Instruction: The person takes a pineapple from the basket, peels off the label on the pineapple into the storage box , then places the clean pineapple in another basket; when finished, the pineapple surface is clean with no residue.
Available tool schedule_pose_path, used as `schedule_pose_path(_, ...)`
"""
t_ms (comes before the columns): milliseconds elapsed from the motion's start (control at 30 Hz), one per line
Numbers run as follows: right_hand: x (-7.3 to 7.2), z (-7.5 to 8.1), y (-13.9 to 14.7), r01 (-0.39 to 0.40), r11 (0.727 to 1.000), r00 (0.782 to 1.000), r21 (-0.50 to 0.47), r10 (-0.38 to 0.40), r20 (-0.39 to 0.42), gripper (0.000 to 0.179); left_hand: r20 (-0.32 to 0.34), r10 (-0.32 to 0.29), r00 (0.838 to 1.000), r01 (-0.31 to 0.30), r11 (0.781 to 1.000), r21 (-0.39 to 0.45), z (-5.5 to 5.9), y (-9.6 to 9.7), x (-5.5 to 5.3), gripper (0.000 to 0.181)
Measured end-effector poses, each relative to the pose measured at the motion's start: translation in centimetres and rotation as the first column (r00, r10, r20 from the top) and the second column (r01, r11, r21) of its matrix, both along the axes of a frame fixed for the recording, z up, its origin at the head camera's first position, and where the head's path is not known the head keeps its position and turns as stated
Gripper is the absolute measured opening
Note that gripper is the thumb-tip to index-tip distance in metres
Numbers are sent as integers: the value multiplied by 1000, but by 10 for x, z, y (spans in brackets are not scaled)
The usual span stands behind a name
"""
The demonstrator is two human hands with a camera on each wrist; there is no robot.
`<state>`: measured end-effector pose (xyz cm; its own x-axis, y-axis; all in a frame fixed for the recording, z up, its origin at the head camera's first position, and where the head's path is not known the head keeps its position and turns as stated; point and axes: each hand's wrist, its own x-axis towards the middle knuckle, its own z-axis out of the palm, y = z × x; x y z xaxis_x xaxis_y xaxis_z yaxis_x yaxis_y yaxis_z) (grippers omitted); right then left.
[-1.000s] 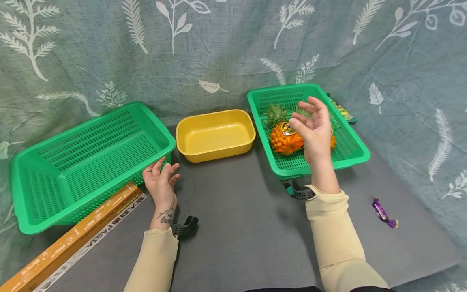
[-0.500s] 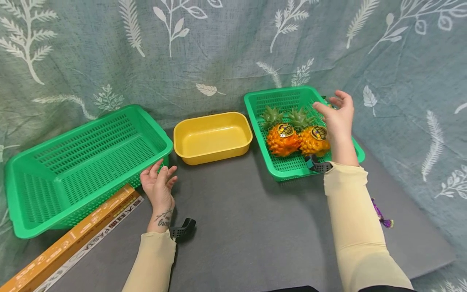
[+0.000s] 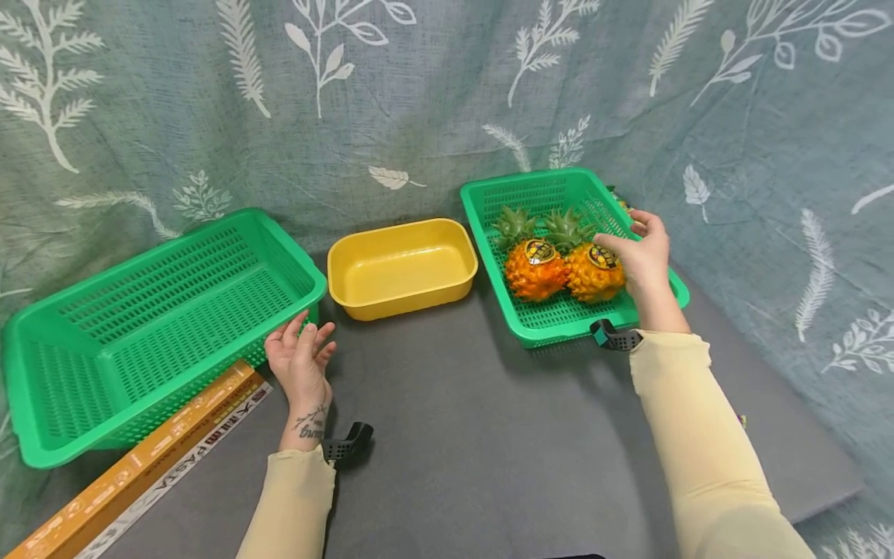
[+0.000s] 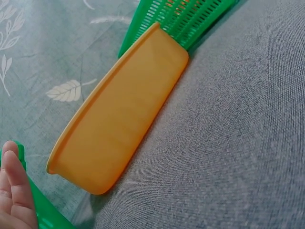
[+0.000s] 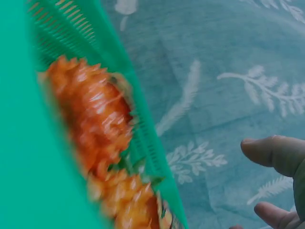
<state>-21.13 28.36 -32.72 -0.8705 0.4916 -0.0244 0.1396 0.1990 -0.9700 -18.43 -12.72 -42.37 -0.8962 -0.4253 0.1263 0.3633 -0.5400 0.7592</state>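
**Right hand over the pineapple basket, left hand palm-up beside the other**

We can read "PASTA" in dark capitals along the white side of a long orange box (image 3: 140, 467), with Chinese characters just ahead of it; the smaller print is too fine for us. Each of the two orange pineapples, the left pineapple (image 3: 538, 272) and the right pineapple (image 3: 594, 277), wears a dark oval sticker with yellow on it, its lettering too small to make out.

We see the right hand (image 3: 646, 252) stretched forward over the right side of the right green basket (image 3: 559, 335), thumb and fingers apart, the thumb pointing left near the right pineapple. We cannot tell whether its fingertips touch the rim. The left hand (image 3: 296, 361) lies palm up, fingers loosely bent and its grasp slack, just beside the near corner of the left green basket (image 3: 178, 381).

Both pineapples lie side by side inside the right basket, leafy crowns toward the patterned curtain (image 3: 419, 93) and long axes running away from us, leaning slightly left. Between the baskets, a yellow tub (image 3: 401, 303) sits on the grey tabletop (image 3: 454, 435).
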Motion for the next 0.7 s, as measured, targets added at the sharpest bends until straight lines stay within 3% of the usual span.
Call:
schedule_pose_path(500,10,-13,0,-145,980,986,135,132,100,78,22,-6,1000,6,1000,0,0,1,1,33)
schedule_pose_path(700,8,-17,6,-216,950,973,227,190,131,85,11,-5,1000,4,1000,17,0,1,2,36)
